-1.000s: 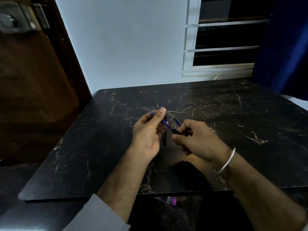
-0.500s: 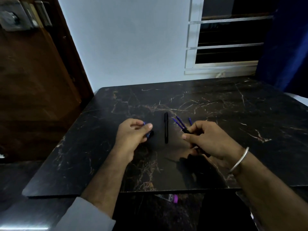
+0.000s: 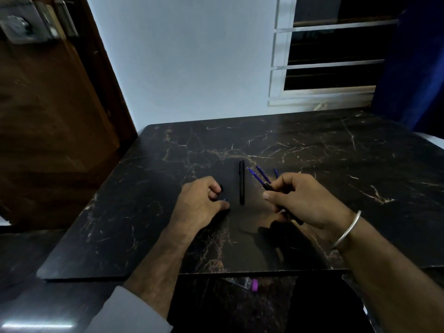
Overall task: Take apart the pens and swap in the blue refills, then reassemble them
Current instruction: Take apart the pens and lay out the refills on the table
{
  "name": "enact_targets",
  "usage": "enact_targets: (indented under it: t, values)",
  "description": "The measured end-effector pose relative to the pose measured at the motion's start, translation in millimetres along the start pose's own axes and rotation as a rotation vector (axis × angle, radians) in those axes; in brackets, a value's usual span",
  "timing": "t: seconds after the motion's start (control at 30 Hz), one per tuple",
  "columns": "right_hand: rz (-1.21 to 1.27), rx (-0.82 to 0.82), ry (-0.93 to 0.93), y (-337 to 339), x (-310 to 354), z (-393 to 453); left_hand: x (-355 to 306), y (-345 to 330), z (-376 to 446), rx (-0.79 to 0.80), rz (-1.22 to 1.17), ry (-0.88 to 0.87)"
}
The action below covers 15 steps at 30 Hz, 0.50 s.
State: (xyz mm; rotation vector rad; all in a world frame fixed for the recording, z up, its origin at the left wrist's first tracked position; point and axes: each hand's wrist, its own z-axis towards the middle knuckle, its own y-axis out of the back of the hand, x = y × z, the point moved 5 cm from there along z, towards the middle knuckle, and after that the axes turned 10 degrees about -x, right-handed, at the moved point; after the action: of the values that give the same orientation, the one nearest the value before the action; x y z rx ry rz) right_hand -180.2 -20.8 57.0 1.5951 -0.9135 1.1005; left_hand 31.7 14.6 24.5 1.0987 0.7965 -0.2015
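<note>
A whole black pen (image 3: 242, 182) lies upright in view on the dark marble table (image 3: 324, 145), between my hands. My right hand (image 3: 310, 200) grips a black pen barrel (image 3: 269, 187), and a blue refill (image 3: 254, 176) sticks out of its far end. Two more blue refills (image 3: 262, 173) lie on the table just past that hand, partly hidden by it. To the left of the pen, my left hand (image 3: 200, 204) rests on the table with its fingers curled round a small pen part (image 3: 225, 200). Only the part's blue tip and a dark bit show.
A brown wooden door (image 3: 48, 128) stands at the left. A white wall, a barred window (image 3: 331, 56) and a blue curtain (image 3: 418, 68) are behind the table. Below the table's near edge lies a small clear item with a purple cap (image 3: 253, 284).
My hands have drawn apart. The left hand pulled a small part off to the left and sank onto the table. The right hand kept the barrel with the refill and moved slightly right.
</note>
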Motion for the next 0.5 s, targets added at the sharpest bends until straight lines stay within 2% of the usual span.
enact_targets:
  t: [0.2, 0.27, 0.33, 0.43, 0.5]
  values:
    - [-0.002, 0.002, -0.009, -3.7, -2.5, 1.6, -3.8, 3.3, -0.9, 0.009, 0.025, 0.009]
    - [0.009, 0.001, -0.004, -4.4, -1.9, 1.3, -13.0, 10.1, -2.5, -0.047, -0.072, -0.007]
    - [0.005, 0.002, 0.002, -5.6, -0.9, 0.5, -26.2, 14.4, -3.9, -0.022, -0.313, -0.03]
    - [0.06, 0.016, 0.006, -8.7, 2.6, -2.0, -48.0, 8.8, -12.7, 0.28, -0.803, 0.063]
    - [0.072, 0.039, 0.024, -9.1, 7.1, -3.0, -54.7, 3.8, -14.8, 0.369, -1.024, 0.195]
